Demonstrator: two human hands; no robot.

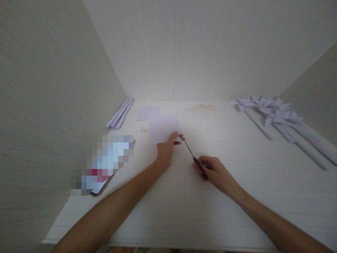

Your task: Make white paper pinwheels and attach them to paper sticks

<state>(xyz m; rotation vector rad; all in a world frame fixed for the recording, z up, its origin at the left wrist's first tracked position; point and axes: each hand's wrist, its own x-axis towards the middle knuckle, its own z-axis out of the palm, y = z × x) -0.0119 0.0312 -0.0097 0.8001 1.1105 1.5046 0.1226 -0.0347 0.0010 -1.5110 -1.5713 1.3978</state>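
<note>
Far left, a bundle of rolled paper tubes [119, 113] lies vs. the left wall, and nearer along that side sits a flat item [102, 165], blurred out, so can't say what it is. Just right of the tubes, far on the table [184, 203], a small paper square [147, 112] lies flat w/ a few tiny scraps [140, 130] near it. Then the left hand [166, 149]: pinched shut on the near right corner of a pale paper sheet [163, 128], thumb on top, sheet held up off the table about mid-scene. Sheet looks thin & very light, floppy, tears or creases easily; best gripped by an edge or corner close to the cut line, as the fingers do now, so it doesn't sag. Right of it, scissors [193, 158] point far-left, tips touching or just beside the sheet's near right corner; can't tell if the blades are apart or closed, too thin to read. Right hand [214, 172] is clenched round the dark handles, near-right of the sheet. Scissors are stiff, small, light; hold by the handles only. Far centre-right, a faint brownish smudge or bits [201, 107]. Far right, a row of paper pinwheels [273, 112] on long paper sticks lies along the right wall, well apart from both hands.
</note>
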